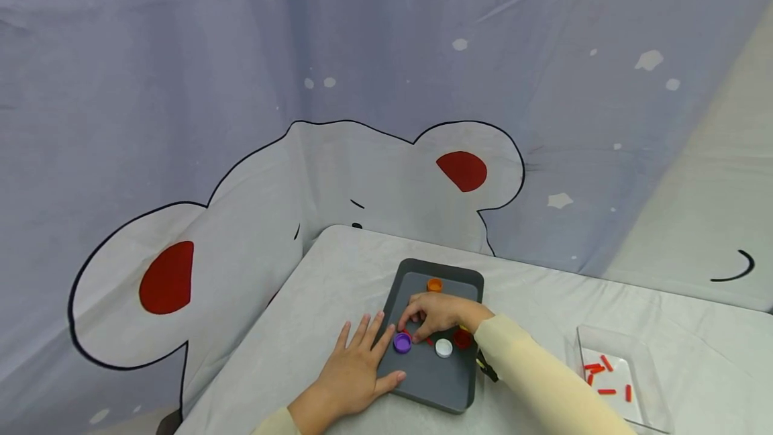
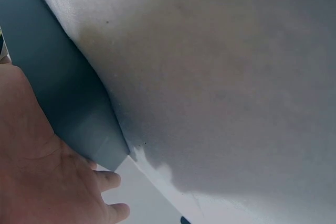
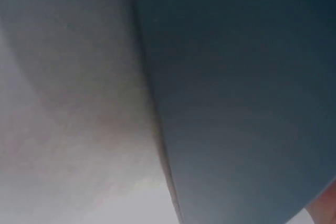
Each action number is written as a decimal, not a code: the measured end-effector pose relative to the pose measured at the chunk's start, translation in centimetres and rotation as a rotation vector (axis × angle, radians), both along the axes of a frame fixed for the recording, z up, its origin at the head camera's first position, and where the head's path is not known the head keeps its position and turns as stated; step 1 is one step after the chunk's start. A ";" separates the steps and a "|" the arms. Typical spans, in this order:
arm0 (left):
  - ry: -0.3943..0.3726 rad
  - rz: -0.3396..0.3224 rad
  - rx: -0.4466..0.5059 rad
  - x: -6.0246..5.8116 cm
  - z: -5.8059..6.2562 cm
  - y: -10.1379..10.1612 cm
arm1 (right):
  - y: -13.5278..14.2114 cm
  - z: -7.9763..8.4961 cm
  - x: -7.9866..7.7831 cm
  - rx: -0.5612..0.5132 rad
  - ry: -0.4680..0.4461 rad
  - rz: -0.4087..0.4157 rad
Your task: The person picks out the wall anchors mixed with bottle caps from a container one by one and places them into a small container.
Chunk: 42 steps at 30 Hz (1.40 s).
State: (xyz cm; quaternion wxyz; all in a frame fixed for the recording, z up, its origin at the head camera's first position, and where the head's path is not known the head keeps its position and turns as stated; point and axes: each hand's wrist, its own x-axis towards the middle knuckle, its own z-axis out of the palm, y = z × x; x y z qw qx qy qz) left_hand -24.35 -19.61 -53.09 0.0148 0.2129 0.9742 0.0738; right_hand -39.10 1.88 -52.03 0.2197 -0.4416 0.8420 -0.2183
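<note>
A grey rectangular tray (image 1: 431, 381) lies on the white-covered table. My left hand (image 1: 356, 368) rests at its left side with fingers spread and straight, the thumb over the rim; the left wrist view shows this hand (image 2: 47, 156) against the tray's outer wall (image 2: 63, 72). Over the tray, my right hand (image 1: 437, 313) bends down, thumb and index finger pinching a small red stick (image 1: 407, 333) just above a purple bottle cap (image 1: 402, 344). Another red bit (image 1: 429, 341) shows beside the thumb. A white cap (image 1: 443, 348) and a red cap (image 1: 462, 339) sit to the right, an orange cap (image 1: 434, 284) behind the hand.
To the right stands a clear plastic box (image 1: 652, 388) with several short red sticks (image 1: 606, 391) in it. A patterned curtain (image 1: 386, 52) hangs behind the table. My right sleeve (image 1: 543, 381) crosses the tray's right edge and partly covers something yellow there.
</note>
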 end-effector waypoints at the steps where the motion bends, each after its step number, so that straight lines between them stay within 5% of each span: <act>1: 0.000 0.001 -0.001 0.0 0.0 0.0 | 0.0 0.0 0.0 -0.003 0.003 0.000; 42: 0.022 -0.008 -0.007 -0.1 -0.3 -0.2 | 0.1 -0.2 0.6 -0.078 0.001 -0.094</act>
